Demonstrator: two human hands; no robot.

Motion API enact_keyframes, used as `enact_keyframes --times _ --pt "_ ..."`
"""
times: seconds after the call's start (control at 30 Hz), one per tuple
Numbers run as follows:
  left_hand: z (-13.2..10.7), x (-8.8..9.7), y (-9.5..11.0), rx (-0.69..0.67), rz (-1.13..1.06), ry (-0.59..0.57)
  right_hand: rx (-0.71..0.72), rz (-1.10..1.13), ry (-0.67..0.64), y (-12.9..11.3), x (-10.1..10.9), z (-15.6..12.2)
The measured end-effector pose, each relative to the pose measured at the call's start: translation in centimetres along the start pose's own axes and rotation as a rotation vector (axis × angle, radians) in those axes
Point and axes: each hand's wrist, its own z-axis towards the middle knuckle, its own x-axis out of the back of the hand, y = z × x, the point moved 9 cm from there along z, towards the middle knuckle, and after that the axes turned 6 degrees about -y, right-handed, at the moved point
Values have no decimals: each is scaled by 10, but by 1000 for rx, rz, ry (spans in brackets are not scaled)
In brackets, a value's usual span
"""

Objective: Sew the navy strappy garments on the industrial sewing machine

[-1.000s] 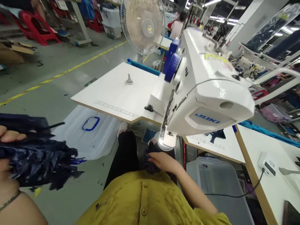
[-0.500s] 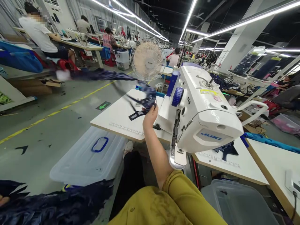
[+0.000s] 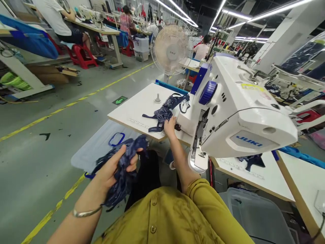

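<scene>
My left hand, a metal bangle on its wrist, is closed round a bunched bundle of dark navy fabric pieces above the lidded plastic box. At the near edge of the white sewing table, my right hand grips the near part of a crumpled navy fabric strip. Its fingertips are partly hidden by the cloth. Loose narrow bands hang out from the strip, which lies on the tabletop. Just right of that hand stands the white JUKI sewing machine, its needle area lit.
A clear box with a blue handle stands on the floor at left. A standing fan is behind the table. More navy fabric lies right of the machine, above another plastic bin. Co-workers sit at machines farther back.
My left hand has come up from the lower left edge with the navy bundle. The long strip, earlier blurred and stretched out leftward, now lies heaped on the table at my right hand.
</scene>
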Motion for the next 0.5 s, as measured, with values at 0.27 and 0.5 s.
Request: enact_keyframes --times 0.27,0.5 --pt "23 -43 -39 88 163 -194 353 82 -175 -24 36 -121" --pt "51 -75 -45 -3 -39 -111 225 347 -924 -8 -12 -234"
